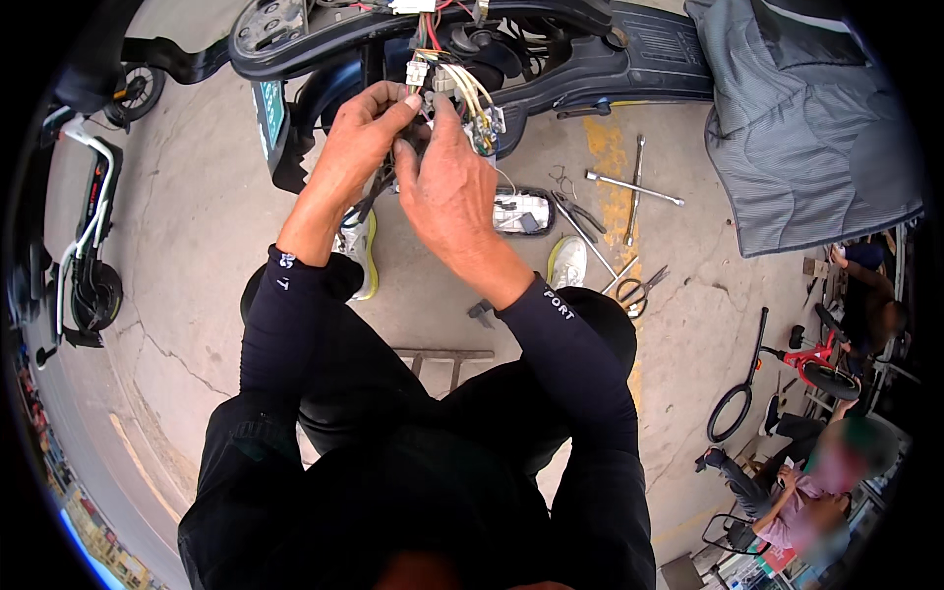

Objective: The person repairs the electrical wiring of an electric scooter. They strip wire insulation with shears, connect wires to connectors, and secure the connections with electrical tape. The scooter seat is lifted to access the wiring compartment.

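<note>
Black wiring is gripped, beneath the open bodywork of the scooter, by the left hand and right hand, both narrowed to a pinch; which strand is held cannot be told. A white connector and yellow wires are left hanging just beyond, apparently for easy access. The forearms are angled inward above the knees, probably for steadiness. On the concrete floor to the right, pliers, a cross-shaped wrench and scissors are laid, presumably within reach.
</note>
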`<move>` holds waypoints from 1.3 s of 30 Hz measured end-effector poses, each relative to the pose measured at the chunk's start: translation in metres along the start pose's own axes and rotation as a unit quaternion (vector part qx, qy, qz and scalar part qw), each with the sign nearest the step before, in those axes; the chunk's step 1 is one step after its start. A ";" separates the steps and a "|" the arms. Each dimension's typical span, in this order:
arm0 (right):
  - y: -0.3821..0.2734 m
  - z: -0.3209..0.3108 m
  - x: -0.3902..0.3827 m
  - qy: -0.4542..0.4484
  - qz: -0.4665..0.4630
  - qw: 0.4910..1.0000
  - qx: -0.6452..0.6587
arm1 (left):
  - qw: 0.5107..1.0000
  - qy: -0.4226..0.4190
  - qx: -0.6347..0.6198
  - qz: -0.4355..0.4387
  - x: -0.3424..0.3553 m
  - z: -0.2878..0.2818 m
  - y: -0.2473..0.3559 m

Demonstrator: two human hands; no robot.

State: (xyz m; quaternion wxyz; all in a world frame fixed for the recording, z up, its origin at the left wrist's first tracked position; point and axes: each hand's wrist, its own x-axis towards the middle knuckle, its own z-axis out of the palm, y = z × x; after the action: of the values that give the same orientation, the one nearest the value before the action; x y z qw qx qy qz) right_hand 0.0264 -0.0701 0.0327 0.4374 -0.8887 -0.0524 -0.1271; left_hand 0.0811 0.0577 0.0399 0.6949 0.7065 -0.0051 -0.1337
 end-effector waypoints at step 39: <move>0.560 -0.185 -0.295 0.006 0.672 0.683 -0.286 | 0.990 -0.009 0.117 -0.077 -0.016 -0.039 -0.022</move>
State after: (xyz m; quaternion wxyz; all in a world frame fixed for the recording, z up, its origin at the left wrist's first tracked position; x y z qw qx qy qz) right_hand -0.1760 -0.5534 -0.3671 0.1297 -0.7664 0.6006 0.1872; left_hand 0.0695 0.1001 0.0208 0.5947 0.7801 0.0275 -0.1922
